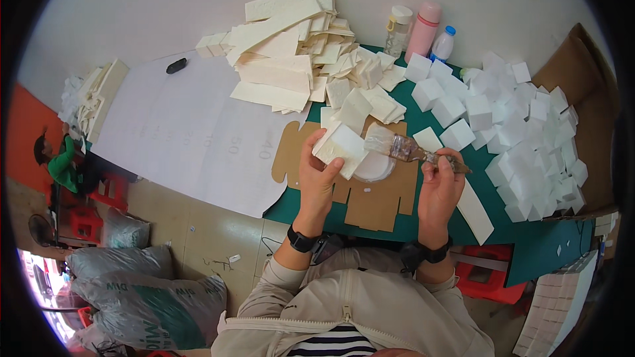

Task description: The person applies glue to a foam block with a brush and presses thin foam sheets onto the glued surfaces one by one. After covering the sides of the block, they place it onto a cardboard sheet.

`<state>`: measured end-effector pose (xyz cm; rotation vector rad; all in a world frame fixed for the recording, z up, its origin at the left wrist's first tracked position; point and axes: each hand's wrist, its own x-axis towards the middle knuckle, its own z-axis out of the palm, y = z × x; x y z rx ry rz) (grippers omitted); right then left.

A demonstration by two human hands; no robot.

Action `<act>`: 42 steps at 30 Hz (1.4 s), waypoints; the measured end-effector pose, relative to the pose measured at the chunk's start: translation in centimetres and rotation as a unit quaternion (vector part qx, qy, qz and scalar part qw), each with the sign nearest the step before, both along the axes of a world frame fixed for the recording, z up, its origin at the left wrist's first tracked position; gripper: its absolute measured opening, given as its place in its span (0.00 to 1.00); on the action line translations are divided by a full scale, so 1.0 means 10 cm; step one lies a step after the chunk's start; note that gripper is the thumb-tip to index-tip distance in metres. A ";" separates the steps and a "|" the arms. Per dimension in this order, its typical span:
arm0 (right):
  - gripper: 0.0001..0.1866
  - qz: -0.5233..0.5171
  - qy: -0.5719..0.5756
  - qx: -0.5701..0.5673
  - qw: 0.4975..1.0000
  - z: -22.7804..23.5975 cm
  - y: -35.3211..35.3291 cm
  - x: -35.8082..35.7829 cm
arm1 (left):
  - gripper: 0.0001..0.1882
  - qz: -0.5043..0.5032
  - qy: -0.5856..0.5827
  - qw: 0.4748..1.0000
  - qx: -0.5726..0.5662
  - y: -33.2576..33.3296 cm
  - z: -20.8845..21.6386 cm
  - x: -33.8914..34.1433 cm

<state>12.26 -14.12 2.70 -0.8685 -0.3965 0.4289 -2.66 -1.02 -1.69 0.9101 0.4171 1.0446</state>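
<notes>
My left hand (317, 182) grips a small cream foam block (339, 150) with a white upper face, fingers behind it and thumb along its lower edge. In my right hand (442, 188) is a paintbrush (403, 145), held by its stained handle. Its pale bristles point left, close to the block's right edge; whether they touch it I cannot tell. Under the brush stands a round white tub (375, 166), partly hidden by brush and block. The tub rests on a flat, cut-out piece of brown cardboard (372, 208).
Cream foam sheets (278, 73) are heaped at the back, white cubes (509, 132) at the right beside a cardboard box (585, 86). A pink flask (423, 30) and two bottles stand by the wall. Stuffed grey sacks (152, 307) lie on the floor; a person in green (63, 165) is far left.
</notes>
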 end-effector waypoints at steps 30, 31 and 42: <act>0.14 0.004 -0.305 -0.322 0.896 -0.61 -0.20 0.37 | 0.48 -0.124 -0.097 0.983 -0.096 0.04 -0.09 -0.25; 0.14 0.001 -0.306 -0.323 0.896 -0.57 -0.21 0.40 | 0.49 -0.125 -0.110 0.979 -0.119 0.01 -0.07 -0.23; 0.14 0.250 -0.114 -0.147 0.950 -0.15 0.17 0.38 | 0.47 -0.226 -0.116 0.960 -0.121 -0.06 0.08 -0.06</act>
